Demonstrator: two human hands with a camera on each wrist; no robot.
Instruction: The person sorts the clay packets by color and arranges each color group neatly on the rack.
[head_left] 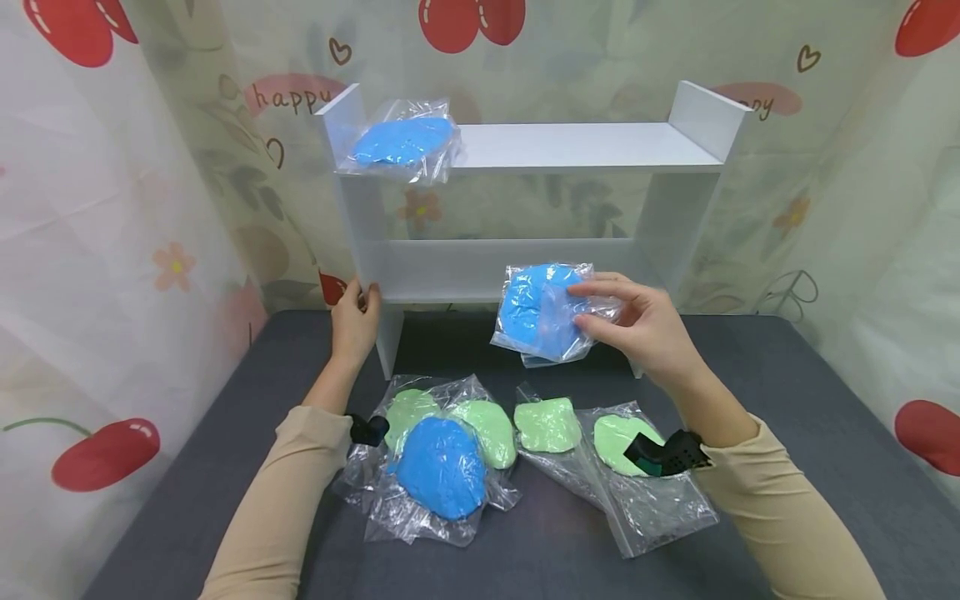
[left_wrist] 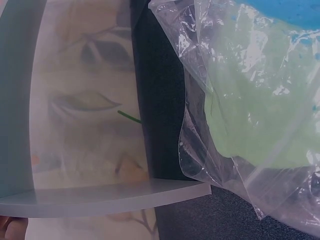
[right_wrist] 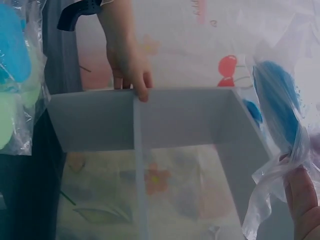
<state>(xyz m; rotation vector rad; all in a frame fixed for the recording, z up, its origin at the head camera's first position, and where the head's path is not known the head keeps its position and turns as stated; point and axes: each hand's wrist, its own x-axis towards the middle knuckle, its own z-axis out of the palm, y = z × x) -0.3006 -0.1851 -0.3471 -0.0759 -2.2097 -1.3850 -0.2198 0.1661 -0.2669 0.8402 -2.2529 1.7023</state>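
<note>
My right hand (head_left: 581,305) pinches a clear bag of blue clay (head_left: 531,310) in the air in front of the lower board of a white two-level shelf (head_left: 570,146). The right wrist view shows that bag (right_wrist: 280,102) held by my fingers (right_wrist: 302,200) beside the shelf's end. My left hand (head_left: 360,300) grips the shelf's left side panel at the lower board, fingers curled over its edge (right_wrist: 131,70). Another bag of blue clay (head_left: 401,142) lies on the top board at the left.
On the dark grey table (head_left: 810,417) in front of the shelf lie several bags: one blue lump (head_left: 441,468) over green ones (head_left: 491,429) at the left, two green lumps (head_left: 547,425) at the right. Patterned curtains close in the sides and back.
</note>
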